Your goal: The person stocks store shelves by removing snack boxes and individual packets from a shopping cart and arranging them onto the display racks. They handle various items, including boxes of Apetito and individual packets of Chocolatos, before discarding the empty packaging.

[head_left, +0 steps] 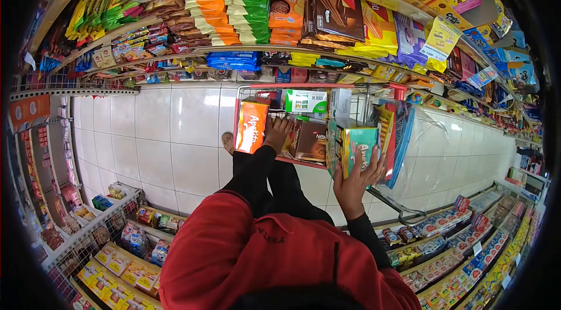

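A red-rimmed shopping cart stands in front of me, holding several snack boxes. My left hand is inside its left part, fingers stretched out and apart, right at the edge of an orange Apetito box. Beside those fingers lies a brown box. At the right end, my right hand grips a teal Apetito box, its fingers across the front and thumb at the left edge. A green and white box and a grey-white box sit along the far side.
Shelves of packaged snacks run along the far side of the aisle. A clear plastic bag with a blue edge hangs at the cart's right. Wire racks stand at left, and lower shelves at right. White tiles cover the floor.
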The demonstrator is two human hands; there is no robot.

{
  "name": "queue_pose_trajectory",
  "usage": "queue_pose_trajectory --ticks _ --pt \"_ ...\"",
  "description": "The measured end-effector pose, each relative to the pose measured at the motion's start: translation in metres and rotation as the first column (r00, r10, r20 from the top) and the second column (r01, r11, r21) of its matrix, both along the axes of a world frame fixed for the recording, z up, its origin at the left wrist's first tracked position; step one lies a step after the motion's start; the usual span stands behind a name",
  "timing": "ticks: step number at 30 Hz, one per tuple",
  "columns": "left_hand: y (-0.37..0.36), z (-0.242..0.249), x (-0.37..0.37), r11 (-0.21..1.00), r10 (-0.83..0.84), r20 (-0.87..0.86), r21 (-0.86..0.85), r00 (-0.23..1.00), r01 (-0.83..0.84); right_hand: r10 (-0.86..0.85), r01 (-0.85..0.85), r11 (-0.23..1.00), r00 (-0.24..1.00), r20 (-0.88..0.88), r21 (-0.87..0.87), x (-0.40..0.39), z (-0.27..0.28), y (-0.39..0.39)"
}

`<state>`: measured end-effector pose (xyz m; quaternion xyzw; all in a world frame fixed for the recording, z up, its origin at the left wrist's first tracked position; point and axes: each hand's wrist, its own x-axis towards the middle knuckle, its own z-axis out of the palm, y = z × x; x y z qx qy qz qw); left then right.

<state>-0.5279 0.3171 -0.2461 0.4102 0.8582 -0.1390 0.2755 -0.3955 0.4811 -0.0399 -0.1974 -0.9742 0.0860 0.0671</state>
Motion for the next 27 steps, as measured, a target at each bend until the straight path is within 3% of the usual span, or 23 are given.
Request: queue_pose_trajectory --ticks 3,8,9,11,13,14,20,21,23,24,25,27 --pt "-0.006 -0.003 0.0 0.997 0.004 -0.126 0.083 0.992 0.007 0.078 -0.082 0.996 0.991 -0.107 -0.032 0.007 0.006 -0.003" --pt "-0.015 0.035 -0.006 0.971 0.036 -0.081 0.239 0.996 -0.016 0.179 -0.22 0.947 0.966 -0.187 -0.233 0.01 0.016 -0.011" --pt "-0.016 0.042 -0.01 0.942 0.063 -0.068 0.334 0.996 -0.037 0.222 -0.275 0.917 0.954 -0.202 -0.29 0.008 0.016 -0.012" --pt "-0.019 0.058 -0.017 0.904 0.091 -0.057 0.422 0.994 -0.059 0.234 -0.302 0.916 0.937 -0.259 -0.265 0.001 0.02 -0.015" --pt "-0.022 0.087 -0.027 0.847 0.06 0.04 0.527 0.997 -0.072 0.299 -0.417 0.812 0.898 -0.322 -0.408 -0.002 0.02 -0.017" --pt "-0.027 0.103 -0.032 0.755 0.051 0.059 0.651 0.997 -0.077 0.327 -0.45 0.792 0.883 -0.337 -0.412 -0.005 0.022 -0.019" --pt "-0.053 0.251 -0.037 0.66 0.013 0.162 0.74 0.987 -0.13 0.366 -0.401 0.623 0.908 -0.202 -0.672 -0.026 0.023 -0.034" --pt "-0.059 0.274 -0.034 0.635 -0.001 0.201 0.757 0.98 -0.155 0.469 -0.455 0.601 0.867 -0.172 -0.657 -0.03 0.017 -0.033" --pt "-0.071 0.314 -0.029 0.586 -0.029 0.276 0.783 0.961 -0.207 0.542 -0.57 0.459 0.787 -0.294 -0.681 -0.042 0.016 -0.038" --pt "-0.079 0.329 -0.026 0.567 -0.046 0.325 0.787 0.945 -0.243 0.552 -0.527 0.397 0.791 -0.263 -0.751 -0.047 0.017 -0.045" --pt "-0.086 0.341 -0.022 0.565 -0.024 0.31 0.788 0.951 -0.243 0.596 -0.595 0.454 0.756 -0.27 -0.664 -0.053 0.023 -0.05" --pt "-0.1 0.359 -0.015 0.463 -0.016 0.312 0.845 0.95 -0.27 0.574 -0.571 0.301 0.748 -0.333 -0.763 -0.062 0.041 -0.064"
